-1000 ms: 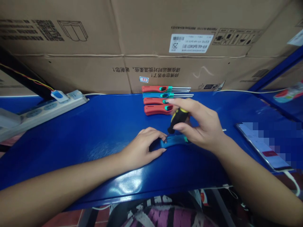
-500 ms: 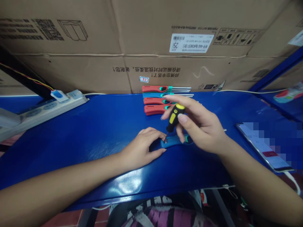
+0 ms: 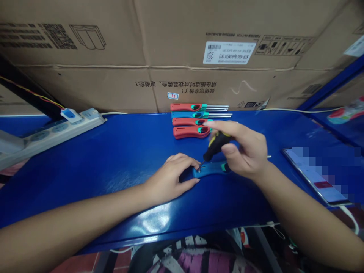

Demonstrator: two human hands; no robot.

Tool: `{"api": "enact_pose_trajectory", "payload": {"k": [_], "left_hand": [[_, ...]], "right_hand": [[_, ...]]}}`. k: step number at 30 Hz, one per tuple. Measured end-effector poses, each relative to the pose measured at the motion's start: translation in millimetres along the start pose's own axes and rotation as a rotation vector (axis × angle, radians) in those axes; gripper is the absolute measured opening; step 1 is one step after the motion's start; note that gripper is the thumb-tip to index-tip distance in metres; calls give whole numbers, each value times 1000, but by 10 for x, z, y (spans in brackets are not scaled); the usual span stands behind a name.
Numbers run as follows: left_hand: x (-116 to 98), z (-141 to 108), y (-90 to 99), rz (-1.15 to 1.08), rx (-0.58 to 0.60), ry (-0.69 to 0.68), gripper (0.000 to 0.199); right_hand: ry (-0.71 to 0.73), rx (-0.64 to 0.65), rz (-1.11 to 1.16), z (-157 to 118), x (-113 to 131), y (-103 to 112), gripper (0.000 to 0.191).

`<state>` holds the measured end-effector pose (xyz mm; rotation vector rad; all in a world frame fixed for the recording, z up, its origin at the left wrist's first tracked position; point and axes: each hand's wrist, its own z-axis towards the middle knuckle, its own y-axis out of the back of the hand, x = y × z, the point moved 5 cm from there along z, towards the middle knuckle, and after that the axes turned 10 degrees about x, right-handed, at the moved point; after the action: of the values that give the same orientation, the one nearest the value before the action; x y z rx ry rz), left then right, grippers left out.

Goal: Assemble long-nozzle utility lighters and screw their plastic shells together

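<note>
In the head view, a screwdriver (image 3: 212, 151) is grasped by the right hand (image 3: 248, 153), its tip at the blue lighter (image 3: 212, 169), which is pinched on the blue table (image 3: 122, 148) by the left hand (image 3: 169, 179). Screwdriver work seems unfinished; how much is left cannot be told.

A brown cardboard box (image 3: 108, 87), printed with inverted characters, is seen along the back edge of the blue table (image 3: 127, 140). A power strip (image 3: 65, 131) is set at the left, a lit phone (image 3: 315, 174) at the right.
</note>
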<state>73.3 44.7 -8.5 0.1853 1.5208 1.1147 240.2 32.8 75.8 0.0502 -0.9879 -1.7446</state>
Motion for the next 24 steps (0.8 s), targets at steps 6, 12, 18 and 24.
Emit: {"api": "enact_pose_trajectory", "payload": {"k": [6, 12, 18, 24], "left_hand": [[2, -1, 4, 7, -1, -2, 20], [-6, -2, 0, 5, 8, 3, 19], [-3, -4, 2, 33, -7, -5, 21], [21, -14, -9, 62, -21, 28, 27]], "right_hand": [[-78, 89, 97, 12, -46, -33, 39], [-61, 132, 87, 19, -17, -40, 44], [162, 12, -133, 23, 133, 21, 34], [27, 111, 85, 45, 94, -9, 34]]}}
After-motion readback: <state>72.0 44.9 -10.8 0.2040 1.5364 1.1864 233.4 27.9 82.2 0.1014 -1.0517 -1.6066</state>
